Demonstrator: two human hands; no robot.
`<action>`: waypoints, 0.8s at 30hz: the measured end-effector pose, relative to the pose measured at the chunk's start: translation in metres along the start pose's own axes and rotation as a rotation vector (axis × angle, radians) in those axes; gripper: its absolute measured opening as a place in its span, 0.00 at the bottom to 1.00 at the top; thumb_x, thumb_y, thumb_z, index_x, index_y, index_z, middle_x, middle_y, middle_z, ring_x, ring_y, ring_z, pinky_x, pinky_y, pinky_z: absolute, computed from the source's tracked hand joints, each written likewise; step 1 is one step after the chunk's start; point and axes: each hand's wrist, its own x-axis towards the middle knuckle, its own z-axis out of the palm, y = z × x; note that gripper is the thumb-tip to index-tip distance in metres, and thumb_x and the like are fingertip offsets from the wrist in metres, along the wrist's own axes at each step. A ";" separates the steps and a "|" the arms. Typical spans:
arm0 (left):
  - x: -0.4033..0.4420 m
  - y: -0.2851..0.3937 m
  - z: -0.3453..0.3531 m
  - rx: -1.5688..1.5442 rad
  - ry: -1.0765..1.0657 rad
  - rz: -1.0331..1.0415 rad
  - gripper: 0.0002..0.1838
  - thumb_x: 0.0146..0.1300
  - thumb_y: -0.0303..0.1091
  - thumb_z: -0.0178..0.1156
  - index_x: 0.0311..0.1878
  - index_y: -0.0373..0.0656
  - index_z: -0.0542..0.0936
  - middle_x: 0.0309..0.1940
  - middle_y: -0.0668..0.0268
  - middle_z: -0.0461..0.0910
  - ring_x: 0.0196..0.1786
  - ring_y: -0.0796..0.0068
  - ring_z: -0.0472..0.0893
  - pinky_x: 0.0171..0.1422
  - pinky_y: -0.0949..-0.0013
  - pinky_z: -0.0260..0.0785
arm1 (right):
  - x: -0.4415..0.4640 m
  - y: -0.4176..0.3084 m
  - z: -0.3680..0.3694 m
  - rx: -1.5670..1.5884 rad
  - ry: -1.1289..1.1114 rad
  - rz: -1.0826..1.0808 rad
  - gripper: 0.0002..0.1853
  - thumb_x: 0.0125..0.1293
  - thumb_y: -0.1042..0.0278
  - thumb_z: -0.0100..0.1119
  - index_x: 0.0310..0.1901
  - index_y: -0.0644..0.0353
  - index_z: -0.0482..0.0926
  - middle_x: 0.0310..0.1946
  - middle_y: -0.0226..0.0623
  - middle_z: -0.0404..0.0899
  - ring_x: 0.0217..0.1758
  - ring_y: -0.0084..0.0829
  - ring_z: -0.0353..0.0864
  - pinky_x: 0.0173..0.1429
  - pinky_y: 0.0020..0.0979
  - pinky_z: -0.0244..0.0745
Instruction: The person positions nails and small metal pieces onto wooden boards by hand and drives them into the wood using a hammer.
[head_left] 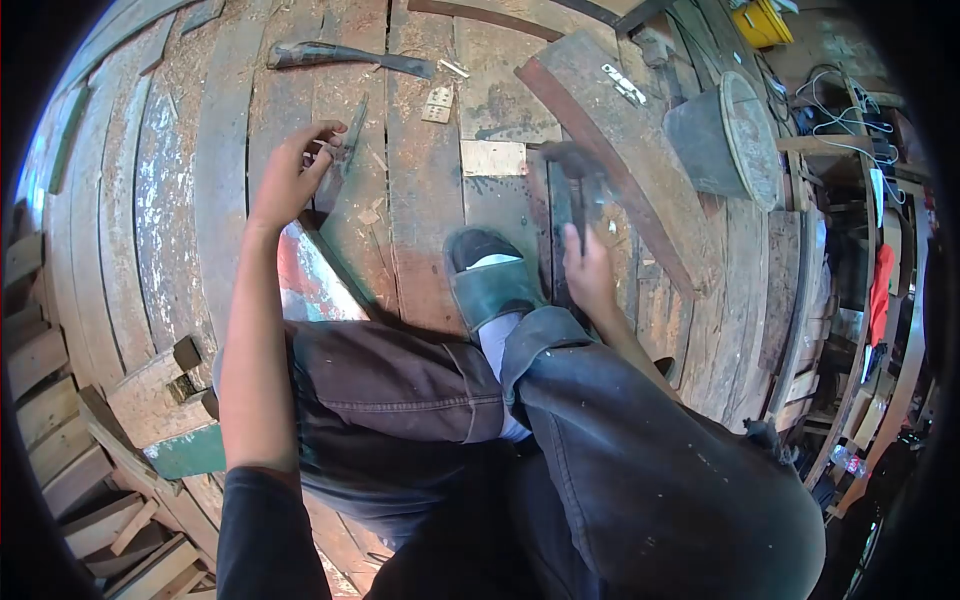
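My right hand (590,265) is closed around the handle of a hammer (577,205), whose dark head is smeared by motion. Just left of the hammer head, a small pale wooden block (494,158) lies on the plank floor. My left hand (295,175) is raised over the boards, its fingers loosely bent and apart; I make out nothing held in it. A thin pointed tool (356,125) shows right beside its fingertips. My foot in a dark green slide sandal (490,275) rests on the boards, below the pale block.
A handsaw (350,57) and a domino-like tile (438,104) lie ahead among wood shavings. A curved reddish strip (610,170) crosses the right side, near a grey bucket (715,135). Cut timber (40,365) is stacked at left. A cluttered shelf (870,330) stands right.
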 end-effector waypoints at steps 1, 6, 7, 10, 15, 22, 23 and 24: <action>0.000 0.001 0.000 0.012 0.008 0.006 0.19 0.67 0.24 0.54 0.60 0.41 0.78 0.48 0.59 0.83 0.45 0.69 0.82 0.54 0.66 0.74 | 0.006 0.009 0.003 -0.125 -0.067 -0.035 0.18 0.79 0.56 0.49 0.39 0.64 0.76 0.19 0.36 0.71 0.22 0.31 0.74 0.30 0.36 0.69; -0.002 -0.007 0.001 0.027 0.029 0.021 0.20 0.63 0.23 0.55 0.58 0.42 0.79 0.47 0.57 0.83 0.43 0.66 0.83 0.50 0.65 0.75 | 0.009 -0.009 -0.003 0.600 -0.185 0.473 0.21 0.80 0.48 0.44 0.34 0.56 0.67 0.13 0.28 0.60 0.10 0.24 0.60 0.14 0.31 0.57; -0.002 -0.007 0.001 0.015 0.040 0.021 0.20 0.63 0.23 0.55 0.59 0.42 0.79 0.47 0.57 0.83 0.43 0.66 0.83 0.51 0.65 0.75 | 0.006 -0.014 -0.003 0.780 -0.176 0.480 0.21 0.80 0.46 0.42 0.32 0.52 0.62 0.13 0.24 0.56 0.09 0.19 0.55 0.11 0.25 0.50; -0.001 -0.005 0.001 0.012 0.037 0.027 0.20 0.63 0.22 0.55 0.59 0.42 0.78 0.47 0.57 0.83 0.43 0.65 0.84 0.52 0.65 0.75 | 0.000 -0.011 -0.004 0.856 -0.155 0.503 0.21 0.80 0.46 0.42 0.33 0.53 0.63 0.13 0.24 0.57 0.09 0.18 0.55 0.12 0.25 0.50; 0.003 -0.003 0.003 0.018 -0.010 0.030 0.20 0.66 0.23 0.54 0.61 0.41 0.78 0.48 0.59 0.83 0.45 0.69 0.82 0.55 0.67 0.73 | 0.000 0.005 -0.005 0.614 -0.346 0.486 0.20 0.80 0.47 0.43 0.33 0.53 0.64 0.14 0.24 0.57 0.09 0.18 0.54 0.11 0.25 0.50; -0.001 -0.004 0.000 0.024 0.018 -0.006 0.20 0.65 0.23 0.54 0.60 0.42 0.78 0.49 0.61 0.82 0.46 0.70 0.82 0.54 0.67 0.73 | -0.002 -0.003 0.010 0.693 -0.234 0.438 0.20 0.80 0.48 0.44 0.33 0.54 0.65 0.13 0.25 0.59 0.09 0.18 0.56 0.11 0.25 0.51; 0.001 -0.003 0.001 0.030 0.007 0.001 0.20 0.65 0.23 0.54 0.60 0.42 0.79 0.49 0.61 0.82 0.46 0.71 0.82 0.54 0.67 0.74 | 0.000 -0.001 0.011 0.582 -0.275 0.434 0.20 0.80 0.48 0.44 0.34 0.54 0.65 0.13 0.25 0.58 0.09 0.18 0.55 0.11 0.24 0.49; 0.002 -0.003 0.002 0.029 0.006 0.004 0.20 0.65 0.23 0.54 0.60 0.42 0.79 0.49 0.61 0.82 0.46 0.71 0.82 0.54 0.67 0.74 | 0.006 -0.002 0.006 0.582 -0.272 0.433 0.20 0.80 0.48 0.44 0.34 0.54 0.65 0.13 0.25 0.58 0.09 0.18 0.55 0.11 0.24 0.49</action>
